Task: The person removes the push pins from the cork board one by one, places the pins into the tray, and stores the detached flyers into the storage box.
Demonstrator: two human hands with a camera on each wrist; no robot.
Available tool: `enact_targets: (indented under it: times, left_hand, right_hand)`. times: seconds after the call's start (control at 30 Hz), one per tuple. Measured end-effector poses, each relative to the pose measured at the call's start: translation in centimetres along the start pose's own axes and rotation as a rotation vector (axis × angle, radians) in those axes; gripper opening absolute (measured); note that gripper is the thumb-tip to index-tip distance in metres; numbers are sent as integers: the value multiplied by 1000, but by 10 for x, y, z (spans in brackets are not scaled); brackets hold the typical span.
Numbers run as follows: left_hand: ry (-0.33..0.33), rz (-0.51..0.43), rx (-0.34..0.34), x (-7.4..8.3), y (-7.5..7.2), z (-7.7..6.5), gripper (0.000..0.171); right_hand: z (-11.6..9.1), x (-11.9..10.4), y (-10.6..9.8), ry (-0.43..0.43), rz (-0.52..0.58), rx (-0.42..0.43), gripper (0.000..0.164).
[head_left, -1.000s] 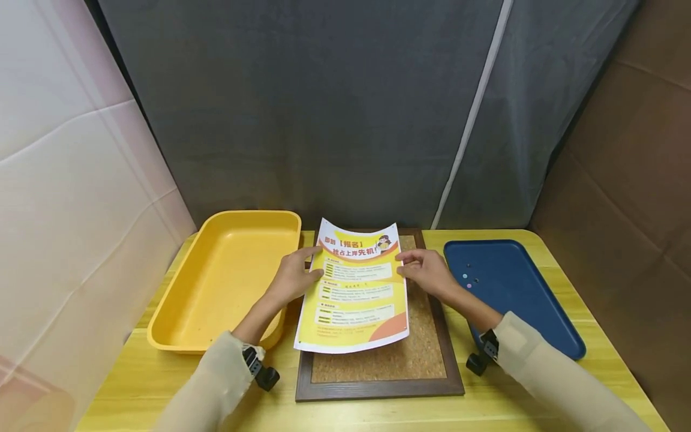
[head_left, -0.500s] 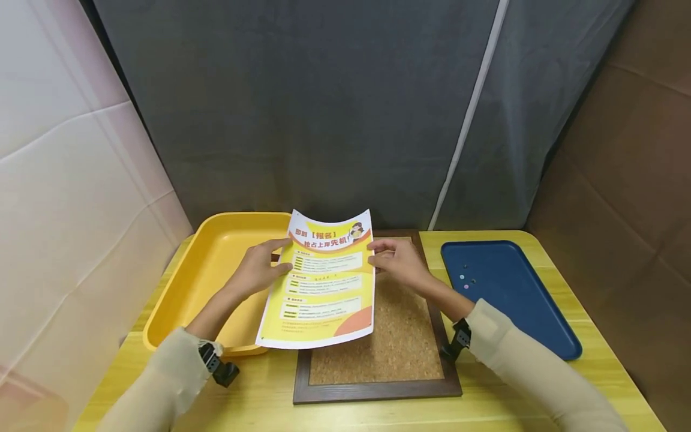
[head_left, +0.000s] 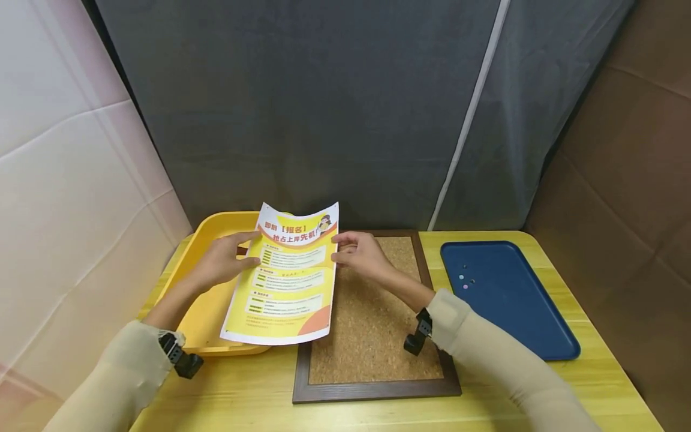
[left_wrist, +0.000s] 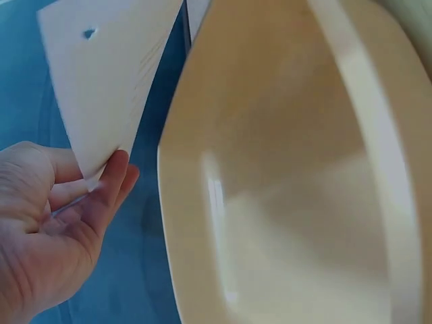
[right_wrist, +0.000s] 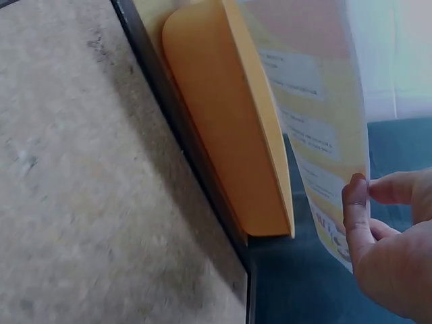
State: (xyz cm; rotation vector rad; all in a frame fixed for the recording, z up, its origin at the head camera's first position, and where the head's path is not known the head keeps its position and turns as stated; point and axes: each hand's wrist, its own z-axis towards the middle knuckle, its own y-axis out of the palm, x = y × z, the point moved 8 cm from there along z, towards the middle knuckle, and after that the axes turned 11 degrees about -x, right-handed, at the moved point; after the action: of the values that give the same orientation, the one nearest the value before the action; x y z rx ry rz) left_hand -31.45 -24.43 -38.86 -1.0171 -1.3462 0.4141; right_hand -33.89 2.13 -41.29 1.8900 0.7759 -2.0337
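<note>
A printed yellow and white poster (head_left: 288, 282) is held up between both hands, curving slightly, over the right part of the yellow tray (head_left: 189, 282) and the left side of the framed cork board (head_left: 383, 324). My left hand (head_left: 224, 259) pinches its left edge between thumb and fingers. On the opposite edge, my right hand (head_left: 361, 255) pinches the paper the same way. In the left wrist view the back of the poster (left_wrist: 101, 74) shows, with a small hole near a corner. The right wrist view has its printed side (right_wrist: 310, 115) beyond the fingers.
A blue tray (head_left: 513, 300) with several tiny pin-like pieces (head_left: 466, 282) lies on the right of the wooden table (head_left: 243, 396). A grey curtain (head_left: 302, 108) hangs behind, with a pale panel (head_left: 70, 180) on the left and a brown one (head_left: 621, 180) on the right.
Both hands have carried the poster leftward, from above the cork board to partly over the yellow tray. More of the cork board now shows. The grip on both edges stays the same.
</note>
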Motion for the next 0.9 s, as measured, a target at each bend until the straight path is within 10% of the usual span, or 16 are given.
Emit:
enact_targets:
  times: [0.9]
  left_hand:
    - [-38,22,-176,-68,-34,-17,78]
  right_hand:
    - [53,8,84,81,6,-8,42]
